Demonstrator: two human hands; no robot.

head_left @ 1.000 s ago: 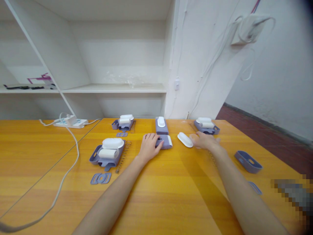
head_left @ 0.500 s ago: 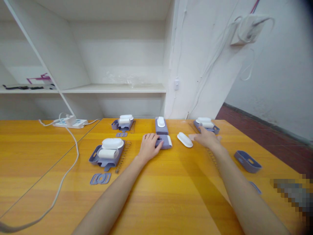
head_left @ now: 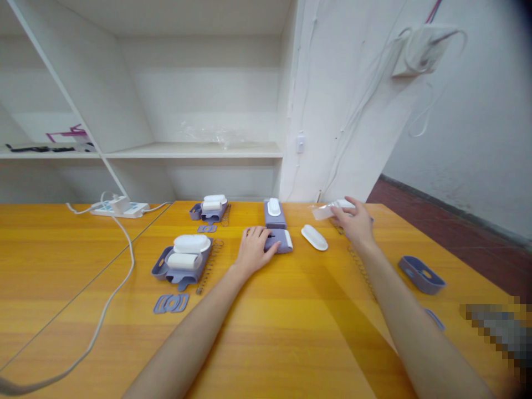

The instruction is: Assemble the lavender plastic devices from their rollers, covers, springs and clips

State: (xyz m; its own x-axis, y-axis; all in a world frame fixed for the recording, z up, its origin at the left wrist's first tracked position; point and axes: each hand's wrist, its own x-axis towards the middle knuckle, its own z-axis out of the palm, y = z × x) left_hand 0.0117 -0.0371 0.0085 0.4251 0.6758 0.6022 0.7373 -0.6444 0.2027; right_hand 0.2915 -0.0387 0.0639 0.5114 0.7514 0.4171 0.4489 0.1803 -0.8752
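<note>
My left hand (head_left: pixel 254 246) lies over the left end of a purple-grey plastic case (head_left: pixel 275 239), its thumb and fingers holding it against the table. A white strip shows at the case's right end. My right hand (head_left: pixel 356 224) pinches a translucent, whitish plastic piece (head_left: pixel 323 212) above the far right of the table. Behind that hand is a white oval part (head_left: pixel 343 203), partly hidden. Between the hands lies a white oval cover (head_left: pixel 315 238). Beyond my left hand stands another purple-grey case (head_left: pixel 274 220) with a white oval part (head_left: pixel 273 207) on top.
Sets of purple-grey and white parts (head_left: pixel 185 260) with a spring (head_left: pixel 208 266) and flat plates (head_left: pixel 170 303) lie left. A purple-grey tray (head_left: pixel 421 274) sits right. A power strip (head_left: pixel 120 208) and cable (head_left: pixel 124 277) cross the left side. Shelves (head_left: pixel 195 149) rise behind.
My right hand has moved away from me with the translucent piece, from beside the white oval cover toward the far right set. My left thumb has shifted slightly; the case stays put.
</note>
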